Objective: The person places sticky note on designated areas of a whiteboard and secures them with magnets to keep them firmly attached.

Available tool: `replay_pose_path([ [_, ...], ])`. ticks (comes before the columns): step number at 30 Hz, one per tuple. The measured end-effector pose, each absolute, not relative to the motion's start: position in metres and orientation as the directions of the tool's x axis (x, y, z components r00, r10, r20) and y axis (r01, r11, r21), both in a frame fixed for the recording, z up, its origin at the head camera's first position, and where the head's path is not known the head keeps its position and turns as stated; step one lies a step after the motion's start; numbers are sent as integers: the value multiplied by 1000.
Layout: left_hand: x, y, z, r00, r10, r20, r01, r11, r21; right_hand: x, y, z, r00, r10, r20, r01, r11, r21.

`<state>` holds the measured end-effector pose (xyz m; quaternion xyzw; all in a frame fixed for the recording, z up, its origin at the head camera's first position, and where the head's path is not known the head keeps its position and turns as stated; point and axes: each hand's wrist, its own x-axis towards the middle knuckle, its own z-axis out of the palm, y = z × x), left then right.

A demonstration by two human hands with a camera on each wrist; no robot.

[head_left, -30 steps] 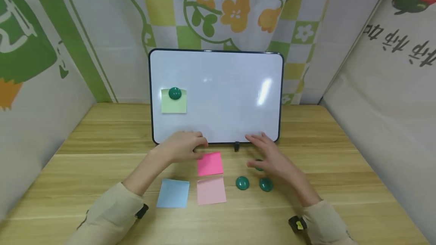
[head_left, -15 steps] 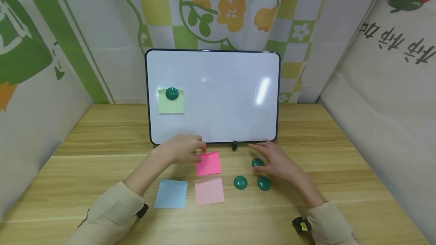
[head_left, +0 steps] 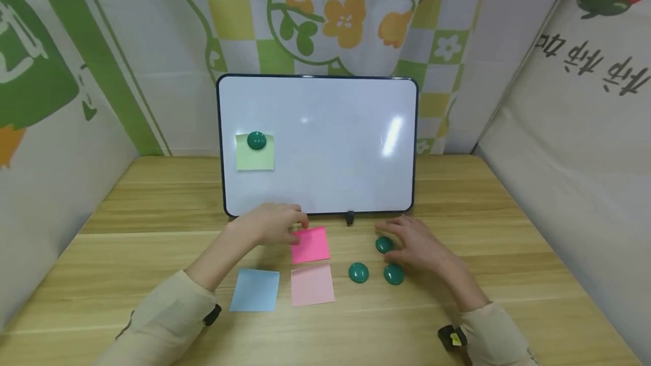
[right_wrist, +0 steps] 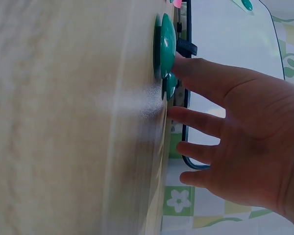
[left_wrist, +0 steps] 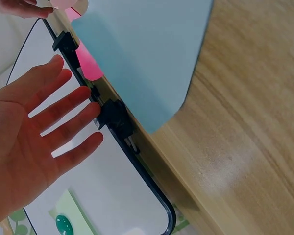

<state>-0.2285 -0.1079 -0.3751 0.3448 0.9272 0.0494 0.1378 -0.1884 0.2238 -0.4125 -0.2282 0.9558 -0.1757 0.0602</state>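
Observation:
My left hand (head_left: 272, 223) is over the far left corner of the bright pink sticky note (head_left: 311, 246), fingers spread and relaxed. In the left wrist view its palm (left_wrist: 19, 147) shows, with nothing held. My right hand (head_left: 417, 243) reaches around the far green round magnet (head_left: 384, 244), forefinger beyond it and thumb on the near side. The right wrist view shows those fingers (right_wrist: 198, 120) fairly straight. Two more green magnets, a left one (head_left: 358, 273) and a right one (head_left: 394, 274), lie nearer. A light pink note (head_left: 312, 285) and a blue note (head_left: 255, 290) lie flat on the table.
A whiteboard (head_left: 325, 146) with a dark frame stands at the back, on black feet (head_left: 350, 218). On its left side a pale green note (head_left: 254, 160) hangs under a green magnet (head_left: 256, 140). Printed cloth (head_left: 559, 129) closes off the sides and back of the wooden table (head_left: 356, 335).
My right hand has come down and nearer, from beside the board's lower edge to the far magnet. My left hand has barely moved. The whole view has shifted slightly.

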Motion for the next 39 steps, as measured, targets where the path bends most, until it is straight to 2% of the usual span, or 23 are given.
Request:
replay_pose_path([
  [12,-228,-102,-380,-704,638,-312,582,770,261,-191,224,-415,-901,-432,-23,-408,866,-288],
  [39,-229,-98,-385,-708,656,-263,610,755,242,-192,216,-414,-914,-405,-30,-384,884,-266],
])
